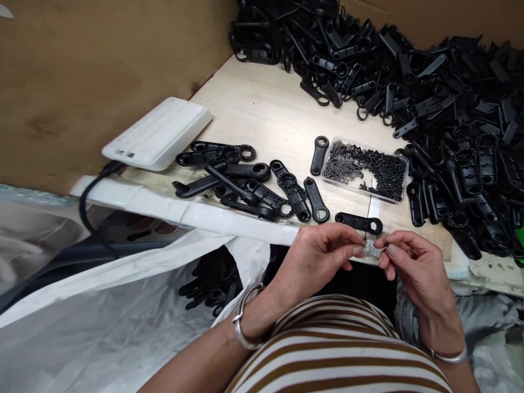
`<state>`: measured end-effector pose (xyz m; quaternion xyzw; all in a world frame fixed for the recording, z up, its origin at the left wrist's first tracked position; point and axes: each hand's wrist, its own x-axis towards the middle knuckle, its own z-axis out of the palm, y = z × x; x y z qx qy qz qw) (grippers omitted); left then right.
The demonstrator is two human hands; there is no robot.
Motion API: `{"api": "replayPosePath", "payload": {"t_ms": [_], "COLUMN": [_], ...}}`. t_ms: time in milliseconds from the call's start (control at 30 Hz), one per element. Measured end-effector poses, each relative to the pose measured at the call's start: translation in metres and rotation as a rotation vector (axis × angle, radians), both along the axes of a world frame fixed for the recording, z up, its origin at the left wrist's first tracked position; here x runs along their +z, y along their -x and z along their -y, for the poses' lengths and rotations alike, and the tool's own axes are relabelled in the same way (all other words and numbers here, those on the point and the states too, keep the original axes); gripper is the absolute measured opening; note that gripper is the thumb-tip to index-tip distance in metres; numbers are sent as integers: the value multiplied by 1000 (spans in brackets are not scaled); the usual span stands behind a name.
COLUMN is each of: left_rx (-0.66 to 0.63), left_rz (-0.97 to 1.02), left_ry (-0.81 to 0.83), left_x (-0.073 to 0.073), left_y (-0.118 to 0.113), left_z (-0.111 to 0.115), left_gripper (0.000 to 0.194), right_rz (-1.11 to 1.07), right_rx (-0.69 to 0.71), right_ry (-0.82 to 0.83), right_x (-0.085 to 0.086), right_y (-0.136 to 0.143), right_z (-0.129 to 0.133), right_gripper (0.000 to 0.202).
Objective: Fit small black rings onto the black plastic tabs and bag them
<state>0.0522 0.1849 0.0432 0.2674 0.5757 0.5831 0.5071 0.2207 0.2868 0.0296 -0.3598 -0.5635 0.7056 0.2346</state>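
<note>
The left hand (317,259) and right hand (423,270) each pinch a tiny piece (387,245), probably for fine control; the parts box (368,178) lies just beyond, likely for easy reach.

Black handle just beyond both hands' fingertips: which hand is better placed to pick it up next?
Probably the left hand: it lies closest to the black handle, while the right hand sits farther right. Each appears to pinch a tiny piece, so either may need freeing first.
</note>
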Motion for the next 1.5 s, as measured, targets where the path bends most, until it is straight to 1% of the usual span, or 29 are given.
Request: {"api": "replayPosePath", "payload": {"t_ms": [133,233,433,567,733,867,1000,1100,1167,1267,1433,1500], "left_rx": [-16,-22,-32,-47,-41,-38,-47,-79,-105,-134,-135,-127], "left_rz": [72,145,176,162,164,152,138,136,122,72,-51,-65], "left_ry": [-23,-41,-54,-53,-44,-25,1,21,34,54,34,33], "left_x": [-1,-3,-6,-7,-6,-6,-8,-14,-18,-21,-19,-19], "left_y": [-3,-6,-8,-9,-8,-7,-11,-16,-18,-19,-17,-16], "left_z": [-2,-5,-7,-7,-6,-6,-5,-4,-3,-2,-1,-1], "left_gripper": [6,7,7,7,6,7,6,3,3,4,3,3], "right_rz": [-115,-130,-64,0,56,89,222,286,297,313,273,265], "right_rx": [1,13,12,40,47,39,28,98,146,169,196,201], "right_ry": [33,19,-139,-221,-326,-447,-691,-859,-905,-930,-1018,-1064], "right_x": [-3,-5,-6,-7,-4,0,4,5,3,-1,-6,-7], "right_y": [3,5,6,5,6,7,1,-5,-9,-12,-9,-6], "right_z": [2,4,7,7,8,10,16,20,23,23,18,17], "right_gripper": [7,5,5,6,3,4,6,10,13,14,15,15]}}
